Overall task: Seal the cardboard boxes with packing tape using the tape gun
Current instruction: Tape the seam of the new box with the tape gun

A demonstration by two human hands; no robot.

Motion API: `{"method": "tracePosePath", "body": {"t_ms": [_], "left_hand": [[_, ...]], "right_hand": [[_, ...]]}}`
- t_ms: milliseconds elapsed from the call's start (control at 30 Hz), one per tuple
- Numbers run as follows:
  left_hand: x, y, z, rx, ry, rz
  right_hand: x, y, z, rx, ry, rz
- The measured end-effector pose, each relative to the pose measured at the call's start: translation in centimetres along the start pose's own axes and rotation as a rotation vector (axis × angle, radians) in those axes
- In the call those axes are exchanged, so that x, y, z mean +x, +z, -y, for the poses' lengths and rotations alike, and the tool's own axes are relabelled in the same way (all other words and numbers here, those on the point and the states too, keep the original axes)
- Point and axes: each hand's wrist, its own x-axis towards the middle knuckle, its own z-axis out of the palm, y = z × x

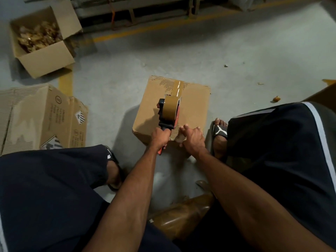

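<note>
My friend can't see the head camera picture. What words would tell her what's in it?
A seated person's left hand grips a tape gun on a closed cardboard box, a brown tape strip laid behind it, while the right hand rests on the box's near edge. An open box sits far left.

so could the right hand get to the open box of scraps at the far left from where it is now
Probably not without moving. The right hand rests on the near edge of the box being taped, while the open box of scraps sits far off across bare floor, beyond the left hand.
</note>
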Motion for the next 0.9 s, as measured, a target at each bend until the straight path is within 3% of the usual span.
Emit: {"method": "tracePosePath", "body": {"t_ms": [467,900], "left_hand": [[-2.2,-0.4,3.5,-0.013,-0.009,-0.01],[-4.5,-1.0,5.7,-0.032,-0.041,0.029]], "right_hand": [[-0.3,-0.4,0.2,0.141,0.063,-0.037],[-0.8,-0.1,0.3,0.118,0.049,-0.025]]}}
